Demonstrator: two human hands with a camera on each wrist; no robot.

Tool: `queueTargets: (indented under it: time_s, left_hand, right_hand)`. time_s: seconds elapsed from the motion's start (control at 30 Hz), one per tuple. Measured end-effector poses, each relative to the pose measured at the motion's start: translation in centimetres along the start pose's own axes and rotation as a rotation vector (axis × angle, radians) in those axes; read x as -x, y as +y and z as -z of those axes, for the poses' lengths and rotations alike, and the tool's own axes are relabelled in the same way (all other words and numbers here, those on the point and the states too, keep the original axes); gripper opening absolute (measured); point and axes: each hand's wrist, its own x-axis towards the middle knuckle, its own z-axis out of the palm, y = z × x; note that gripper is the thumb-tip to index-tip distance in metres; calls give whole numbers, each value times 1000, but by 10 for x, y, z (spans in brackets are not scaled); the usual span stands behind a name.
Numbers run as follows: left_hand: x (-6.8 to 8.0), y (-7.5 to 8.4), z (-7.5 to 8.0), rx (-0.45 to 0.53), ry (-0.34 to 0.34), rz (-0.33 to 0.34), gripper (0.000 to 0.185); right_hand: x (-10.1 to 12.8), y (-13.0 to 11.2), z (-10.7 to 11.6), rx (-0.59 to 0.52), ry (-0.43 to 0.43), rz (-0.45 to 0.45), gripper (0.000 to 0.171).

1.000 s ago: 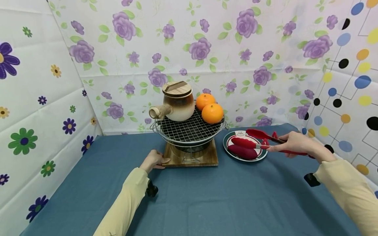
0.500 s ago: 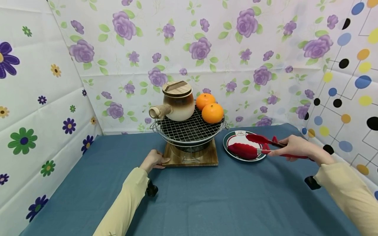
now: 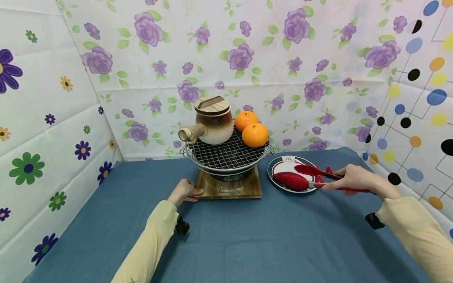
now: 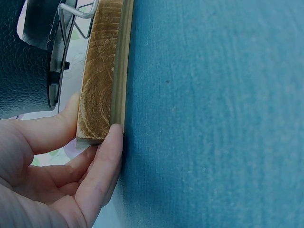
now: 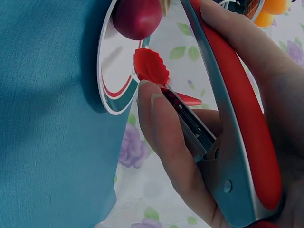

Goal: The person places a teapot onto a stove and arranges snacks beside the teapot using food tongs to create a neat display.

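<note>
My left hand (image 3: 184, 191) pinches the near left corner of a square wooden board (image 3: 249, 192), thumb on its upper face and fingers at its lower edge in the left wrist view. My right hand (image 3: 355, 179) grips red-handled tongs (image 5: 242, 114) whose scalloped red tips are spread apart over a round plate (image 3: 284, 166). A purplish-red oblong thing, like a sweet potato (image 5: 137, 19), lies on the plate. In the head view the nearer tong tip overlaps and largely hides it, while the other tip hangs above the plate's far part.
On the board stands a round tabletop grill with a wire mesh (image 3: 226, 155). It bears a lidded clay pot (image 3: 216, 127) with its side handle pointing left, plus two oranges (image 3: 255, 135). Blue cloth (image 3: 247, 236) covers the table; patterned sheets (image 3: 226, 70) rise behind and at both sides.
My right hand and the tongs have moved down, bringing the nearer tip over the sweet-potato-like thing. The left hand keeps its hold on the board's corner.
</note>
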Motion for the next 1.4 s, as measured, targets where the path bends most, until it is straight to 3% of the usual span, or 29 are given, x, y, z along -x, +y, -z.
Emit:
queueTargets:
  time_s: [0.3, 0.43, 0.53, 0.67, 1.4]
  left_hand:
    - [2, 2, 0, -7, -7, 6, 54]
    - [1, 2, 0, -11, -8, 17, 33]
    - [1, 2, 0, -10, -8, 15, 33]
    - [1, 1, 0, -7, -6, -1, 55]
    - [0, 0, -1, -1, -1, 6, 56]
  right_hand:
    - [-1, 1, -2, -8, -6, -12, 90]
    - [-2, 1, -3, -3, -5, -15, 90]
    - [-2, 1, -3, 1, -1, -15, 91]
    - [-1, 0, -3, -11, -6, -14, 88]
    - [-1, 5, -2, -31, 8, 37, 80]
